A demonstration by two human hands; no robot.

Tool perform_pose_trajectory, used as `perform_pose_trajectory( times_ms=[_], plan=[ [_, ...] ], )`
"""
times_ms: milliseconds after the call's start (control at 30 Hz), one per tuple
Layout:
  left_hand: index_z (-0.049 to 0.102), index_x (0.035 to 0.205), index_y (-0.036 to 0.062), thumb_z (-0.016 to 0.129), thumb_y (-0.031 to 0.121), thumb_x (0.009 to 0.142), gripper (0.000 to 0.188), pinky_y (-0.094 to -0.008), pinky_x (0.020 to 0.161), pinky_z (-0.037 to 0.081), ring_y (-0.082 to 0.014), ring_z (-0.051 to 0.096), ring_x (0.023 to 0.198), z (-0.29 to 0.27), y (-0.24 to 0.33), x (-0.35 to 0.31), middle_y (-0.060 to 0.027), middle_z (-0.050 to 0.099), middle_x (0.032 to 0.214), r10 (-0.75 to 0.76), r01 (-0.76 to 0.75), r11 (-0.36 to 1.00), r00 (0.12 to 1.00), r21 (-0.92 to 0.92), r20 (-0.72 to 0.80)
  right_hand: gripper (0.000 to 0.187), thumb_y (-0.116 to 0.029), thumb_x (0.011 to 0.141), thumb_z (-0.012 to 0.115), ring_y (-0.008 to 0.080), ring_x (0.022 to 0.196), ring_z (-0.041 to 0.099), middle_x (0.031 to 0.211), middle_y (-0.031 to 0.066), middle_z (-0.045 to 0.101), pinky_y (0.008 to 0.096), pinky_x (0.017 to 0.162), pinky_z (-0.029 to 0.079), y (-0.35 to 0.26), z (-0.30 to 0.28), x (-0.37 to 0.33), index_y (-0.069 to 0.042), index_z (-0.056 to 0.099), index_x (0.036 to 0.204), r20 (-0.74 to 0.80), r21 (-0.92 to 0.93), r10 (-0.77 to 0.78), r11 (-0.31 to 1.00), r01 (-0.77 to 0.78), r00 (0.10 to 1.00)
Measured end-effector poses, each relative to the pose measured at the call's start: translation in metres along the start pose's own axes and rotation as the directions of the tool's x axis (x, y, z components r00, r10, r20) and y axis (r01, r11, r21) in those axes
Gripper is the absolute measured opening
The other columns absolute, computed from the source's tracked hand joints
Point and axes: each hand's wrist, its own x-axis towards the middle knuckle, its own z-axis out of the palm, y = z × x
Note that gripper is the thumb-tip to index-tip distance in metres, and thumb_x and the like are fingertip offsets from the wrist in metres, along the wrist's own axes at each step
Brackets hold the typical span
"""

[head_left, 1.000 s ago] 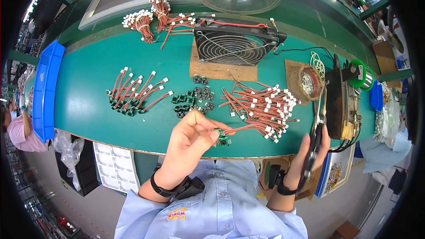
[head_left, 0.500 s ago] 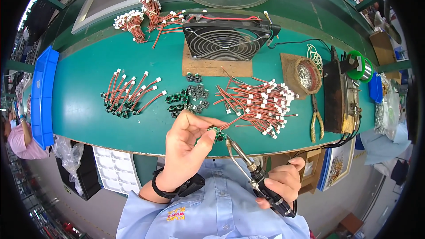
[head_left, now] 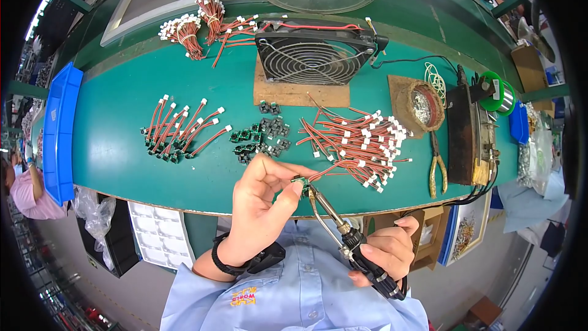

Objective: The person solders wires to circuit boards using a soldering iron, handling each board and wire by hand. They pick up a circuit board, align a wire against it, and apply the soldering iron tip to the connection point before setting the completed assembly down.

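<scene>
Between the thumb and fingers of my left hand a small green circuit board is pinched above the bench's front edge. At the board, the end of a red-and-black wire lead meets my fingers; its white connector rests toward the wire pile. My right hand is closed around a black-handled soldering iron with a thin metal feed tube alongside. The iron's tip is at the board's lower right edge; the exact contact is too small to tell. Several small black-and-green boards lie just beyond my left hand.
Loose wire leads are spread right of centre, wired boards at left. A fan stands behind. At right are a tip-cleaning pot, pliers, a black soldering unit and a solder reel. A blue bin borders the left.
The board has turned slightly in my left fingers. My right hand and the soldering iron have shifted a little to the left, the tip staying by the board.
</scene>
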Motion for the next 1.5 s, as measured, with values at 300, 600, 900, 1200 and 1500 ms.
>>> perform_pose_trajectory(
  times_ms=[300,600,900,1200,1500],
  plan=[
    [0.041,0.091,0.0011,0.051,-0.005,0.085,0.013,-0.0274,0.078,0.048,-0.0167,0.060,0.094,0.003,0.000,0.000,-0.0196,0.062,0.101,0.017,-0.017,1.000,1.000,0.010,0.001,0.039,-0.035,0.062,0.078,0.0121,0.065,0.055,0.072,-0.0040,0.061,0.0339,0.081,0.032,0.002,-0.001,0.001,-0.013,0.066,0.092,-0.029,0.003,-0.026,1.000,0.026,0.999],
    [0.041,0.091,0.0014,0.051,-0.005,0.085,0.013,-0.0265,0.076,0.047,-0.0166,0.060,0.093,0.005,0.000,0.000,-0.0200,0.062,0.101,0.039,-0.039,0.998,0.999,0.051,-0.005,0.039,-0.036,0.062,0.078,0.0120,0.065,0.055,0.071,-0.0042,0.061,0.0341,0.081,0.032,0.003,-0.002,0.000,-0.013,0.067,0.091,-0.020,0.013,-0.001,1.000,0.001,1.000],
    [0.042,0.092,0.0020,0.051,-0.003,0.086,0.012,-0.0252,0.073,0.047,-0.0148,0.059,0.091,0.002,0.006,-0.001,-0.0197,0.062,0.101,-0.040,0.040,0.999,0.999,-0.020,0.012,0.044,-0.035,0.080,0.064,0.0191,0.085,0.055,0.090,0.0124,0.059,0.0424,0.083,0.036,0.024,0.001,-0.014,-0.003,0.056,0.110,-0.367,-0.099,-0.070,0.994,0.036,0.927],
    [0.044,0.086,0.0031,0.053,0.005,0.083,0.010,-0.0285,0.077,0.045,-0.0166,0.059,0.082,0.005,0.011,-0.003,-0.0175,0.063,0.092,-0.111,0.109,0.994,0.990,-0.030,-0.083,0.039,-0.004,0.080,0.062,0.0210,0.098,0.054,0.106,0.0145,0.056,0.0316,0.087,0.041,0.069,0.001,0.011,0.000,0.051,0.117,-0.552,-0.194,0.366,0.817,-0.542,0.749],
    [0.044,0.088,0.0031,0.051,0.001,0.085,0.008,-0.0244,0.068,0.045,-0.0144,0.059,0.083,-0.030,0.003,-0.016,-0.0185,0.064,0.094,-0.110,0.113,0.993,0.990,0.029,-0.085,0.014,-0.003,0.080,0.061,0.0198,0.077,0.061,0.081,0.0078,0.064,0.0310,0.081,0.043,0.045,0.023,0.014,-0.007,0.054,0.092,-0.174,0.078,0.310,0.951,-0.300,0.935]
  ],
)
